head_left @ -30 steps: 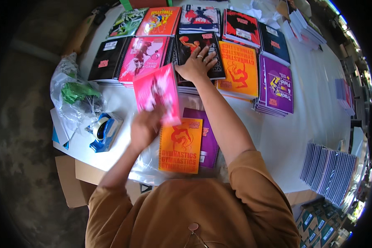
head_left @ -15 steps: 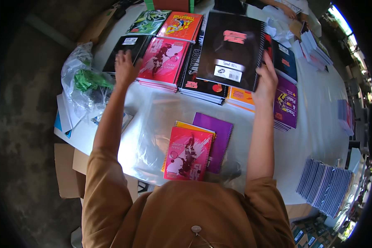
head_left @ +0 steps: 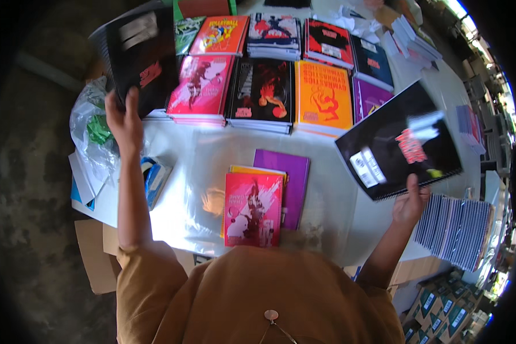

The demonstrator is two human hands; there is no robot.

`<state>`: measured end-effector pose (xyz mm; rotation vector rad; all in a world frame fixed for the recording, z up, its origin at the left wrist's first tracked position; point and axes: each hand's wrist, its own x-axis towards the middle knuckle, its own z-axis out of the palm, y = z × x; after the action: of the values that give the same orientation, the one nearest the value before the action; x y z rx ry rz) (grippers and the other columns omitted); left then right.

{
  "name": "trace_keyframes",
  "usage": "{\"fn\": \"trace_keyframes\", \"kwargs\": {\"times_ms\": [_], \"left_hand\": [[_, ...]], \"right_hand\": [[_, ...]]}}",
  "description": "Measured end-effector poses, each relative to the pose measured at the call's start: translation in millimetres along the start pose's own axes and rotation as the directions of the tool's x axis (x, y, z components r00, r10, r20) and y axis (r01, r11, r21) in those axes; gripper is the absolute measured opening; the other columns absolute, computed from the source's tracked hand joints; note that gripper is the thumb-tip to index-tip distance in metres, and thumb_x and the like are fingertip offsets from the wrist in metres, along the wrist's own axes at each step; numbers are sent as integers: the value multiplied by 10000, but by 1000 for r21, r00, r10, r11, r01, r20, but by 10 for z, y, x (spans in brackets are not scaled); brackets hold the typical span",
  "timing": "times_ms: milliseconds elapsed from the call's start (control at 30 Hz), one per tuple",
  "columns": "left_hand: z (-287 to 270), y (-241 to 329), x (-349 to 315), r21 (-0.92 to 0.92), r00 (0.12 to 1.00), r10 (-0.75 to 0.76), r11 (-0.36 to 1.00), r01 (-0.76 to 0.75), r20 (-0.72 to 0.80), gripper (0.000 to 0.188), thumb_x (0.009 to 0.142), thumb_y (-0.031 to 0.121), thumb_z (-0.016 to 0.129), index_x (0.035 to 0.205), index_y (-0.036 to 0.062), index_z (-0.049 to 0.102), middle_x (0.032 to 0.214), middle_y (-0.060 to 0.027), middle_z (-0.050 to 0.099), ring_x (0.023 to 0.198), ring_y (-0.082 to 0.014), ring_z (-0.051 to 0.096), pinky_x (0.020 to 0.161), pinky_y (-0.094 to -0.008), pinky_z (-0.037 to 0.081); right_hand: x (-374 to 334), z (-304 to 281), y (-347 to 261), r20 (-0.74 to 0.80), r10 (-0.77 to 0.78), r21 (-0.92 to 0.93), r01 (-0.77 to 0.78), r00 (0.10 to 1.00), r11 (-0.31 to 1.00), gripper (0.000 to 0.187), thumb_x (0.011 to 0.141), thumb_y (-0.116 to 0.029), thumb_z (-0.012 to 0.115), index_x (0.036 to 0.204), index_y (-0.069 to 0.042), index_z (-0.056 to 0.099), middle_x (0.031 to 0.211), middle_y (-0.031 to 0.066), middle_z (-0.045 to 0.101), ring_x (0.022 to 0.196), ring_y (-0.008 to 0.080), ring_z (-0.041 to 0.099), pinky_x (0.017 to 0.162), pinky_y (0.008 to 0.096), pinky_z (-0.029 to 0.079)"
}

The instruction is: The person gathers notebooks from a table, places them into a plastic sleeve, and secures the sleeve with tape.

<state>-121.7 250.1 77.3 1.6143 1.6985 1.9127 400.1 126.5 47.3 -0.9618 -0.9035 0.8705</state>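
My left hand grips a black spiral notebook by its near edge, raised over the far left of the table. On the right, my right hand holds another black notebook, tilted, its thumb on the cover near the spiral. Between my arms lies a small overlapping pile: a pink notebook on top, a yellow one showing behind it and a purple notebook sticking out to the right. Beyond are stacks of notebooks, among them pink, black and orange ones.
Crumpled clear plastic with a green piece lies at the left table edge, beside a blue-and-white packet. A tall row of spiral notebooks stands at the right edge. Cardboard boxes sit below the table.
The black notebook in my right hand has moved right and toward me, uncovering the stacks. My left hand, empty before, now holds a raised black notebook.
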Motion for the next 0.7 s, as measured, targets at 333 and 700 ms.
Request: {"fn": "trace_keyframes", "kwargs": {"times_ms": [333,700], "left_hand": [[-336,-152,-1889,185,280,39,661,-727,959,318,765,148,559,1067,180,652,1287,-83,418,1274,-302,307,1010,-512,260],[863,-1142,885,477,846,-14,831,-287,533,343,860,175,509,1187,77,533,1117,-156,578,1007,-354,550,827,-413,457]], "right_hand": [[-537,1293,438,834,-120,-61,306,538,950,312,804,-100,538,1099,-153,623,1112,83,616,1141,282,511,1013,534,292],[39,1703,1151,901,137,-420,748,412,514,376,697,-41,581,1032,-194,661,1058,-14,644,1054,203,534,1029,483,273]]}}
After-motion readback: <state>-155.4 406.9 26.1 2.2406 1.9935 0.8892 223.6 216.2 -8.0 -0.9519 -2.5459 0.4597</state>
